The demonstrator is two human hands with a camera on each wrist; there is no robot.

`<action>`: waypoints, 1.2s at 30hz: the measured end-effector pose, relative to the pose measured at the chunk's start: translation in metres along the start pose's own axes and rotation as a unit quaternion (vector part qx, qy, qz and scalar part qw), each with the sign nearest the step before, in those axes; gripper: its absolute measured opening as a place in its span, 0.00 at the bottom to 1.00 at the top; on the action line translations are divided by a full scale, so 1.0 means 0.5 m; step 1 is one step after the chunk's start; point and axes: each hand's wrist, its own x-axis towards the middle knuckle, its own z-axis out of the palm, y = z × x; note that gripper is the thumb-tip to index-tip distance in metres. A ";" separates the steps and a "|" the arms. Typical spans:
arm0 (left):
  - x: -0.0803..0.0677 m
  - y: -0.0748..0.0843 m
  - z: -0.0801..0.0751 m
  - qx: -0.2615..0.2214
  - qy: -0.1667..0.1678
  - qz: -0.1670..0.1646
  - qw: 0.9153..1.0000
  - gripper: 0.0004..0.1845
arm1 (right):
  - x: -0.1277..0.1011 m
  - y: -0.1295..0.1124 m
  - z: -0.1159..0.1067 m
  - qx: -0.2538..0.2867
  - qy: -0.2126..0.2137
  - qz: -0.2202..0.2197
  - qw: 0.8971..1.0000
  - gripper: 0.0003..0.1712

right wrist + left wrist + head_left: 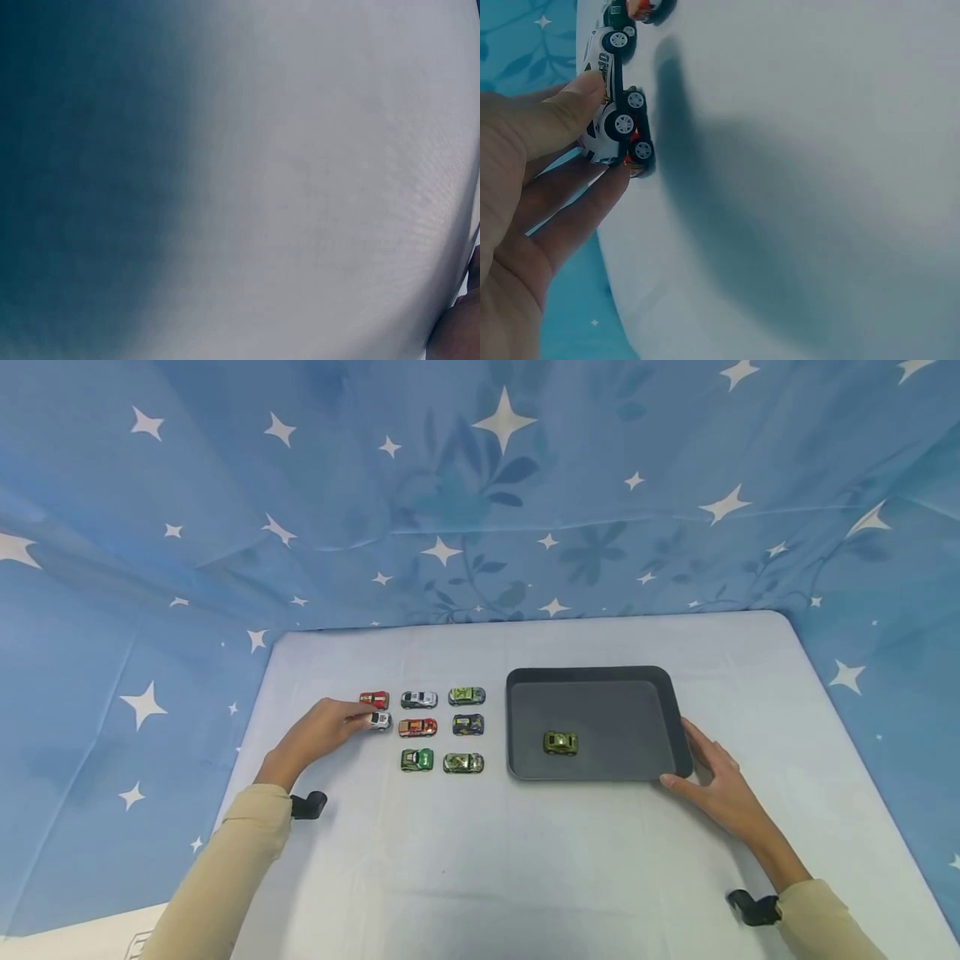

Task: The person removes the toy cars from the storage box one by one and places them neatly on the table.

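Note:
A small white toy car [380, 721] with black markings is pinched between the thumb and fingers of my left hand [318, 731]. In the left wrist view, the white car [600, 52] is tipped with its wheels facing right. Right behind it in the head view lies a red toy car [373, 700]. My right hand [716, 785] holds the near right corner of a dark grey tray [585, 675], thumb at the front rim and fingers along the right side. Inside the tray sits an olive-gold toy car [561, 743].
Between left hand and tray stand several toy cars: silver [419, 700], yellow-green [467, 696], orange-red [417, 727], dark blue [468, 724], green [417, 760] and camouflage [463, 763]. A white cloth covers the table [480, 852]; a blue star-patterned curtain [480, 485] hangs behind.

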 end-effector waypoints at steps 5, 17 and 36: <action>-0.001 -0.008 0.008 0.008 -0.006 -0.016 1.000 0.17 | 0.001 -0.002 -0.002 0.003 0.001 -0.002 1.000 0.59; -0.011 -0.017 0.030 0.012 -0.002 -0.023 1.000 0.18 | -0.002 -0.005 -0.002 0.009 -0.003 0.001 1.000 0.60; -0.014 -0.023 0.047 -0.007 -0.002 -0.034 0.999 0.18 | 0.002 -0.003 -0.002 0.004 -0.005 0.014 1.000 0.59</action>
